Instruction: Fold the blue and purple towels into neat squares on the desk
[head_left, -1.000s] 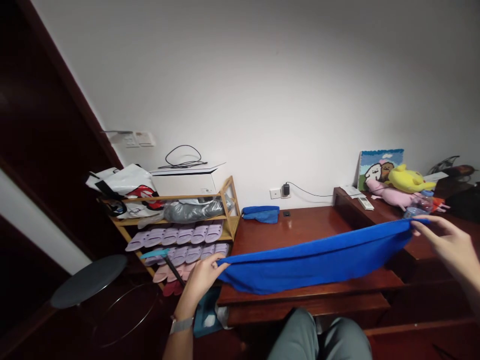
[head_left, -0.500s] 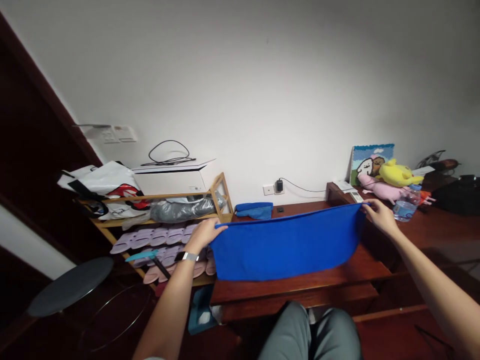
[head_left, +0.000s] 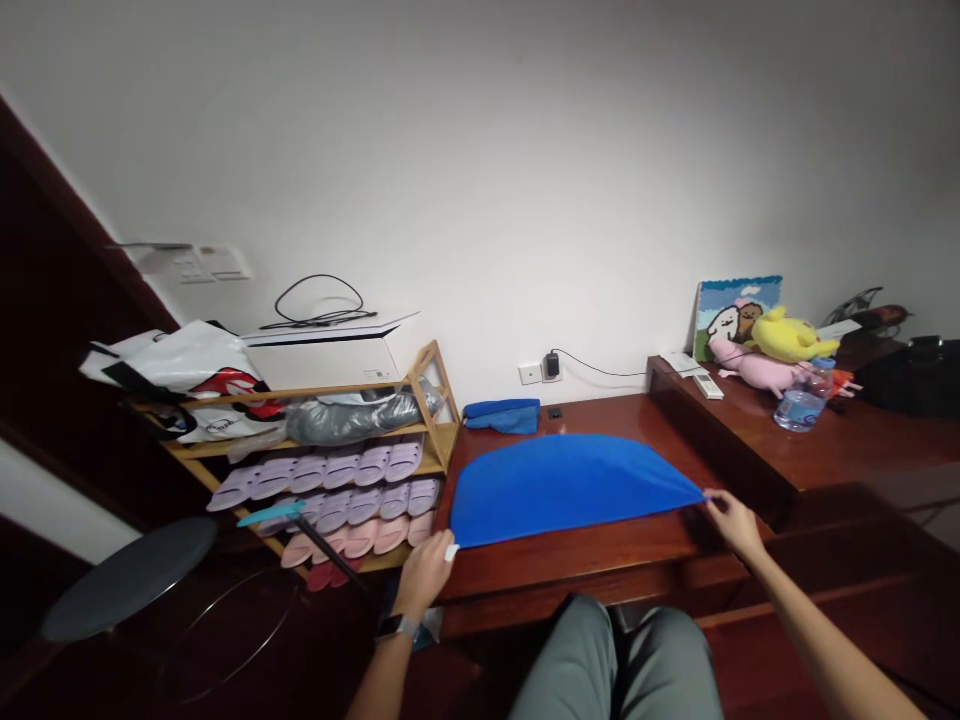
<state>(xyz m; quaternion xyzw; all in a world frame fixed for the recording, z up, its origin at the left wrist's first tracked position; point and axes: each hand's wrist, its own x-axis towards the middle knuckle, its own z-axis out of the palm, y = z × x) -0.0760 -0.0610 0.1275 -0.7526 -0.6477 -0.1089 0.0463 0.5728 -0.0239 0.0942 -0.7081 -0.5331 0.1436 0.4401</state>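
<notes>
A bright blue cloth [head_left: 570, 485] is stretched low over the reddish-brown wooden desk [head_left: 555, 565], its far edge billowing in a curve. My left hand [head_left: 426, 572], with a watch on the wrist, pinches the cloth's near left corner, where a small white tag shows. At the near right corner, my right hand [head_left: 733, 522] grips the cloth between thumb and fingers. Farther back on the desk, against the wall, lies a second, folded blue cloth [head_left: 501, 415]. Whether the stretched cloth touches the desk all over I cannot tell.
On the left stands a wooden shoe rack [head_left: 442, 430] with rows of slippers, beside a dark round stool [head_left: 131, 575]. To the right, a raised desk section holds a water bottle [head_left: 804, 400], plush toys [head_left: 787, 335] and a remote [head_left: 707, 386]. A plugged-in charger [head_left: 553, 363] sits on the wall.
Both hands have come down and nearer to me. The blue cloth, hanging upright from its top edge before, now spreads out away from me over the desk.
</notes>
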